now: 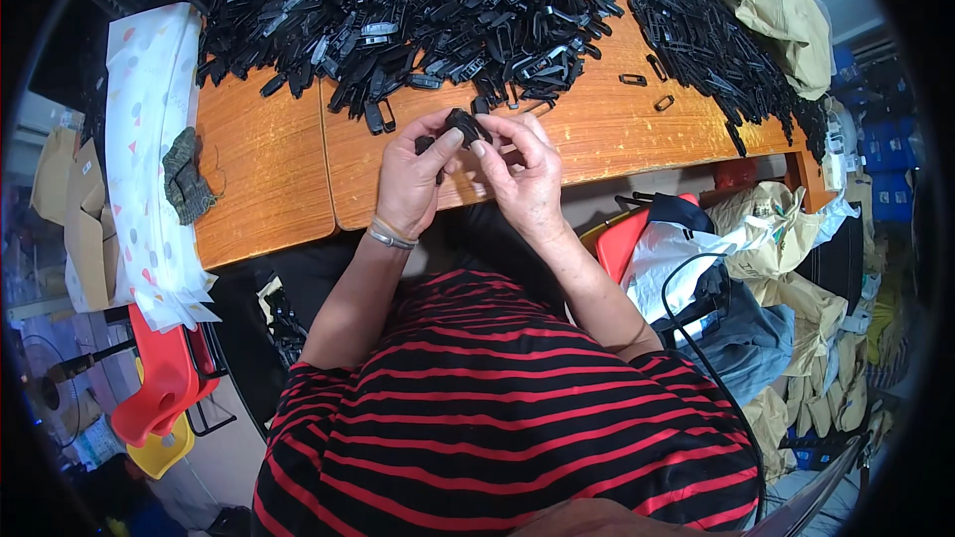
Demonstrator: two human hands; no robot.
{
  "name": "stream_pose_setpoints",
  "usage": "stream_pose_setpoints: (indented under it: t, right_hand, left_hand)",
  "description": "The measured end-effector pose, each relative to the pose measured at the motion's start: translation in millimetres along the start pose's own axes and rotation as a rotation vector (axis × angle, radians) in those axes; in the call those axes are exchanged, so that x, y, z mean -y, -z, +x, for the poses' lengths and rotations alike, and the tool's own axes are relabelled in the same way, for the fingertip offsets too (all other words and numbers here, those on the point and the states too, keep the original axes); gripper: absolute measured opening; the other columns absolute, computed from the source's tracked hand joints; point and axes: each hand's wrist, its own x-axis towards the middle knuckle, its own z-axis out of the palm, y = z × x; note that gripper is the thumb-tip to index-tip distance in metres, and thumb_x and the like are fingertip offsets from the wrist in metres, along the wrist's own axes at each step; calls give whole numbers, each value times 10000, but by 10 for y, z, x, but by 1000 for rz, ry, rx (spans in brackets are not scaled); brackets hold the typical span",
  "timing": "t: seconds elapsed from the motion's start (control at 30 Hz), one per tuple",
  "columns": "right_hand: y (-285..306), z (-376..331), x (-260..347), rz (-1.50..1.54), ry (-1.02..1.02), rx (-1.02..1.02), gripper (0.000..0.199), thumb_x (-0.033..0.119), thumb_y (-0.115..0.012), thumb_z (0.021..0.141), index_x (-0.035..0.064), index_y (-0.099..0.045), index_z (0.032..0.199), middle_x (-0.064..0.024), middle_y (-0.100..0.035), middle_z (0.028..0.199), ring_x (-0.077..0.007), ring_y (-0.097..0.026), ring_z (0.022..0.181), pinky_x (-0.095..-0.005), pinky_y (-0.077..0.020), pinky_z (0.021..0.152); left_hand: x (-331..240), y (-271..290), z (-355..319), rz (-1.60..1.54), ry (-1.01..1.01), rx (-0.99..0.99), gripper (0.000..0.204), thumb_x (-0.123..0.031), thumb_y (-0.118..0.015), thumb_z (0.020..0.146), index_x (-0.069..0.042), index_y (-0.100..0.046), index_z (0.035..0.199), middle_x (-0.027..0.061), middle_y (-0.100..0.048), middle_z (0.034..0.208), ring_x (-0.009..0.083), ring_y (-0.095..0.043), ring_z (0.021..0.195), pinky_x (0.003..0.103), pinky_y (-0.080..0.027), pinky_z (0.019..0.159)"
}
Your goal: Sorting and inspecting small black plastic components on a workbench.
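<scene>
Both my hands meet over the near edge of a wooden table [269,169]. My left hand [413,174] and my right hand [522,169] pinch a small black plastic part [461,125] between their fingertips. A silver bracelet [390,236] circles my left wrist. A big heap of similar black plastic parts [438,10] covers the far side of the table, just beyond my fingers. Two loose parts [647,89] lie apart on the bare wood to the right.
A patterned white cloth [144,139] drapes the table's left end, with a dark knitted glove [186,177] on it. Red and yellow stools [159,388] stand at lower left. Bags and crumpled sacks [776,239] crowd the right side, with a black cable [696,338] over them.
</scene>
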Motion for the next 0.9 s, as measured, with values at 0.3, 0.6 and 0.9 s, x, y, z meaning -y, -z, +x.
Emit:
stream_pose_setpoints:
  t: [0.3, 0.6, 0.9]
  right_hand:
    - [-145, -84, -72, 44, 55, -66, 282, -49, -722, 776, 24, -666, 1043, -55, -542, 870, -104, -564, 650, -229, -494, 559]
    - [-158, -240, 4, -15, -173, 299, 546, 23, -685, 820, 8, -467, 1320, -167, -578, 1191, -224, -617, 997, -327, -521, 790]
    - [-355, -268, 66, 80, -64, 281, 513, 77, -725, 823, 29, -512, 1287, -98, -638, 996, -180, -638, 779, -273, -516, 686]
  left_hand:
    - [-19, -72, -135, 417, -177, 6, 276, -113, -633, 938, -38, -631, 1203, -6, -610, 933, 53, -542, 826, 191, -454, 721]
    - [-141, -61, -239, 367, -132, 226, 230, -231, -495, 1022, -26, -599, 1010, -12, -597, 862, 44, -518, 723, 179, -416, 628]
    - [-430, 126, -431, 392, 43, 85, 293, -237, -446, 1030, -16, -597, 913, 14, -568, 756, 91, -535, 687, 215, -430, 634]
